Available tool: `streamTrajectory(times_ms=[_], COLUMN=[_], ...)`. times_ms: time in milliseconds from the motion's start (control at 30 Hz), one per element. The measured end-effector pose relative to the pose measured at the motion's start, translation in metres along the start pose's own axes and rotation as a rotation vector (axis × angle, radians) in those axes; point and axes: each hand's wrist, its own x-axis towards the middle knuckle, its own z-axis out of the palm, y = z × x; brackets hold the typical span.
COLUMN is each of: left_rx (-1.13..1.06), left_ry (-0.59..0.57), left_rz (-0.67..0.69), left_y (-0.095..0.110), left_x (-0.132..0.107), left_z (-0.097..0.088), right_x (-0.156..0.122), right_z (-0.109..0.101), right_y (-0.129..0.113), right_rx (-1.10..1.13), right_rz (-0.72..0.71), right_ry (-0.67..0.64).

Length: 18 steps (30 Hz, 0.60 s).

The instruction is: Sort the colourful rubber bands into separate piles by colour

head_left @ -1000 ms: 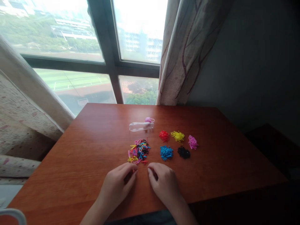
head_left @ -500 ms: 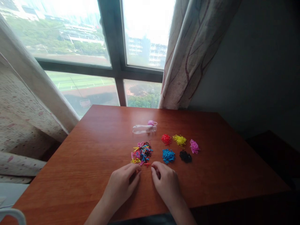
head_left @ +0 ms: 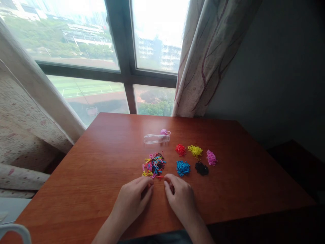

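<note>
My left hand [head_left: 134, 196] rests on the table, fingers loosely curled and the thumb tip close to the index finger. Facing it, my right hand [head_left: 179, 196] lies curled the same way. I see nothing held in either. Just beyond the fingertips is a mixed pile of small coloured rubber bands [head_left: 154, 165]. To its right lie sorted heaps: blue rubber bands [head_left: 183, 168] nearest my right hand, black rubber bands [head_left: 201, 168], red rubber bands [head_left: 180, 149], yellow rubber bands [head_left: 195, 150] and pink rubber bands [head_left: 211, 157].
Behind the mixed pile, a clear bottle [head_left: 156, 139] lies on its side, with a pink cap-like piece with a loop [head_left: 165, 131] by its right end. The wooden table [head_left: 83, 189] reaches a window [head_left: 129, 74] with curtains. A white curved bar [head_left: 17, 227] shows at lower left.
The view has shifted very slightly. Both hands and the rubber bands stay as they were.
</note>
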Motion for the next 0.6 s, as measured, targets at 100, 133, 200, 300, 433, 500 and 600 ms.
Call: streamTrajectory(times_ms=[100,133,200,300,433,500,600], left_rx=[0.009,0.01,0.013,0.02,0.022,0.023,0.027], left_ry=[-0.003,-0.002,-0.002,-0.002,-0.012,-0.015,-0.023], left_rz=[0.003,0.003,0.004,0.006,0.004,-0.001,-0.003], left_y=[0.0,0.001,0.002,0.002,0.002,0.002,0.002], left_x=[0.0,0.0,0.0,0.0,-0.001,-0.001,0.0], left_z=[0.0,0.0,-0.001,-0.001,-0.001,-0.001,-0.001], right_x=[0.0,0.0,0.002,0.006,0.011,0.012,0.011], right_z=[0.0,0.0,0.001,0.002,0.003,0.003,0.001], right_y=[0.001,0.001,0.001,-0.001,-0.003,-0.004,-0.004], right_rx=[-0.007,-0.013,-0.027,-0.048,-0.05,-0.039,0.014], right_rz=[0.0,0.002,0.013,0.019,-0.021,-0.029,-0.027], right_ry=[-0.007,-0.007,-0.008,-0.006,-0.017,-0.017,-0.014])
